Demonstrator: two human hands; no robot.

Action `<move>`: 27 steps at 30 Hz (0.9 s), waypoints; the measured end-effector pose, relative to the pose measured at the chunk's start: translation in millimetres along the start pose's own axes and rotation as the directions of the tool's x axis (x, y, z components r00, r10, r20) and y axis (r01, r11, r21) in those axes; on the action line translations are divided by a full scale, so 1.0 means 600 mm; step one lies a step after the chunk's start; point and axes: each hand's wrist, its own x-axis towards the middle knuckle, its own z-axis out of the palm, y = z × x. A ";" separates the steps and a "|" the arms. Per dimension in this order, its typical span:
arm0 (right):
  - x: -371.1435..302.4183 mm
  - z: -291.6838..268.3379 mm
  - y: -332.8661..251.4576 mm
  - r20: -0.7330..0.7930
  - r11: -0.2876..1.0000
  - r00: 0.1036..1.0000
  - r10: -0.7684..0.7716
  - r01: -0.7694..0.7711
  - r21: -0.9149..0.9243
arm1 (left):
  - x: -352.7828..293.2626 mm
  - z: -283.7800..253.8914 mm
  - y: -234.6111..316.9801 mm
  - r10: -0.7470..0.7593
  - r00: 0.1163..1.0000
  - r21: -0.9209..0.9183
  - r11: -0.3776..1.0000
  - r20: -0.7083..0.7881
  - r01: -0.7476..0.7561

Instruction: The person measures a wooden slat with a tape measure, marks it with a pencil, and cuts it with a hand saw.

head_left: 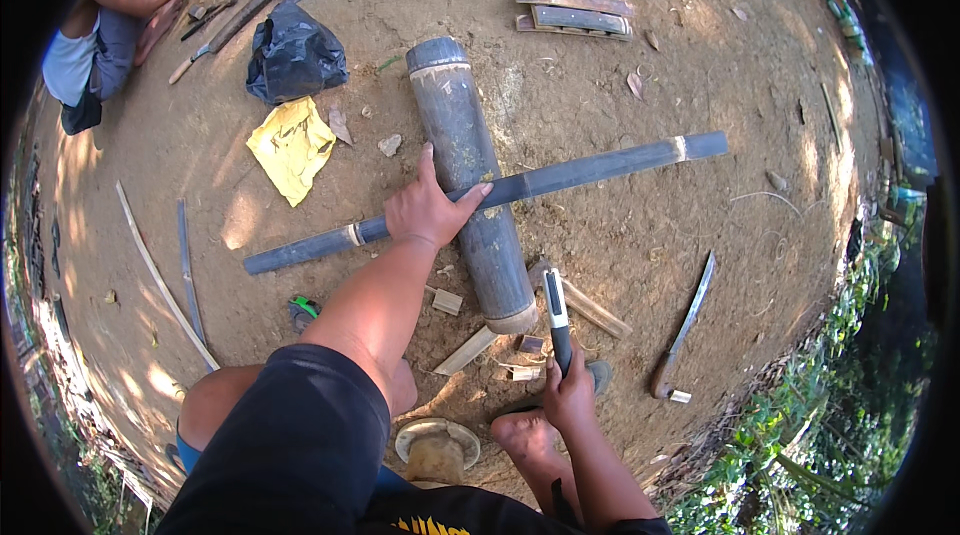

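Observation:
A long dark bamboo strip (610,167) lies slantwise across a thick bamboo pole (455,125) on the ground. My left hand (425,210) holds the strip down where the two cross, its thumb stretched along the strip and its index finger reaching onto the pole. Beyond the pole's near end, my right hand (570,395) is closed round the black grip of a tool (556,305) with a pale metal upper part and a dark slot; its exact kind is unclear. The tool stands upright, apart from the strip. Several bamboo offcuts (465,350) lie beneath it.
A long knife (690,320) lies at right. Slatted bamboo pieces (575,10) rest at the back. At left are a black plastic bag (293,53), yellow cloth-like sheet (292,150), hatchet (255,15) and thin strips (188,270). Another person (115,15) crouches far left.

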 end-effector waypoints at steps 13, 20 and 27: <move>0.003 -0.004 -0.014 0.034 1.000 0.999 -0.011 0.012 -0.021 | -0.003 0.005 -0.004 0.008 0.999 -0.015 1.000 -0.032 -0.009; 0.023 -0.012 -0.044 0.035 1.000 0.999 -0.004 0.004 -0.015 | 0.002 -0.004 -0.001 0.005 1.000 -0.031 1.000 -0.011 -0.005; 0.050 -0.002 -0.067 0.006 0.999 1.000 -0.009 0.009 -0.032 | -0.001 -0.006 0.001 -0.003 1.000 -0.028 1.000 0.008 0.004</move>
